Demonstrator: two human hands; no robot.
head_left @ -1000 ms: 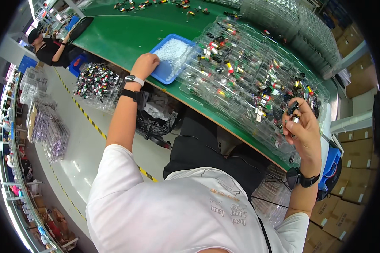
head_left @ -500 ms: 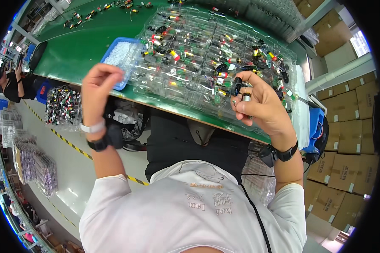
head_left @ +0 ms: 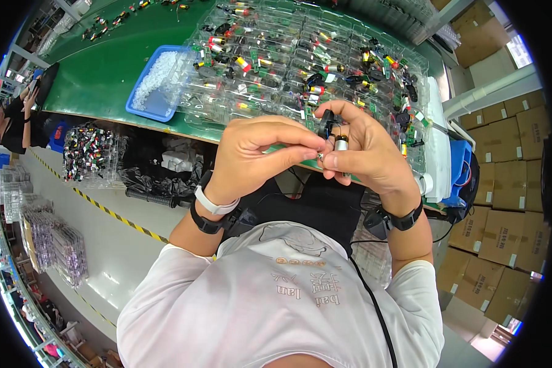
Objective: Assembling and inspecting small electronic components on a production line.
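In front of the bench's near edge, my two hands meet. My right hand (head_left: 374, 159) grips a small electronic assembly: a black plastic part (head_left: 327, 122) stands up near the index finger, and a silver cylinder with a dark end (head_left: 341, 143) lies between the fingers. My left hand (head_left: 257, 153) has its thumb and index finger pinched together at the assembly's left side; whatever is in that pinch is too small to make out. Just beyond the hands, clear plastic trays (head_left: 276, 67) hold many similar assemblies with black parts, green boards and red-yellow cylinders.
A blue bin (head_left: 130, 105) of small white pieces sits left of the trays on the green bench (head_left: 98, 80). Below the bench's left end is a box of loose assemblies (head_left: 92, 153). Cardboard cartons (head_left: 503, 239) are stacked at right. Another person (head_left: 12, 119) is at far left.
My left hand has come from above the blue bin rightward to the assembly in my right hand. My right hand has shifted slightly left and nearer, still holding the assembly.
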